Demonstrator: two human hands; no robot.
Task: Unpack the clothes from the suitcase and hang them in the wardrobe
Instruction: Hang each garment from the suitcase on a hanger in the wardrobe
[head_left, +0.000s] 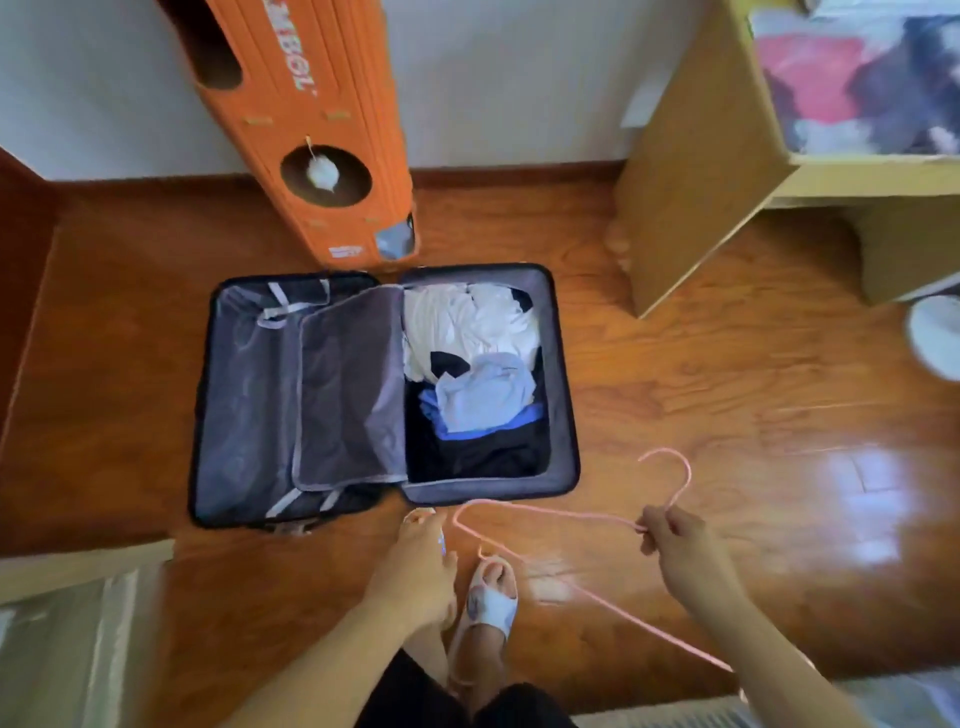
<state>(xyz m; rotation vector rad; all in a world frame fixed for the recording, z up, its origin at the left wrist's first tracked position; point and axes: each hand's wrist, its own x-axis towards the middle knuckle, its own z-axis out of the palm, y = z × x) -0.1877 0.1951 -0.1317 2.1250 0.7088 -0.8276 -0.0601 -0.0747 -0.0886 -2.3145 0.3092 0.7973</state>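
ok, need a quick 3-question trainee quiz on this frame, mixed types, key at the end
1. True or false: the suitcase lies shut on the floor.
2. Which hand holds the pink hanger? A) left B) right C) neither
3. Fill in: the clothes lie in the suitcase's ____ half.

Key: 1 false, it lies open. 2 B, the right hand pinches it below the hook; the left hand holds nothing. 3 right.

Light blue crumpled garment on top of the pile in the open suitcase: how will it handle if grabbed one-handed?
The light blue crumpled garment is probably floppy: it lies in soft folds, so it would likely drape and unfold when lifted. It looks thin, so likely light. It sits on top of other clothes in the dark open suitcase, so a grab may snag a layer beneath.
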